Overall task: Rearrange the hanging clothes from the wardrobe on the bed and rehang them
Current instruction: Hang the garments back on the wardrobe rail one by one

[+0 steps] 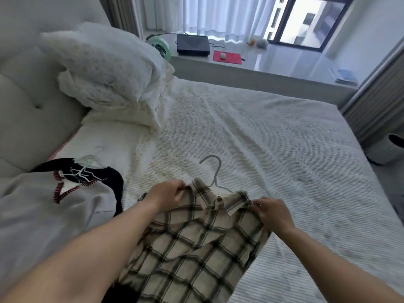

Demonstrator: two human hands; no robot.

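Observation:
A cream and black plaid shirt [192, 248] lies on the white bed [273, 145], collar away from me. A grey hanger [213, 171] sticks out of its collar, hook pointing up the bed. My left hand [165, 195] pinches the shirt's left shoulder near the collar. At the right shoulder my right hand [273, 213] pinches the fabric by the collar tip. To the left lies a grey and black sweatshirt [54, 206] with red stitching, on a pale green hanger [87, 162].
White pillows [105, 68] are stacked at the padded headboard on the left. A window ledge behind the bed holds a green fan [158, 45], a dark box [192, 44] and a red mouse pad [227, 57]. A white bin [389, 149] stands on the floor at the right.

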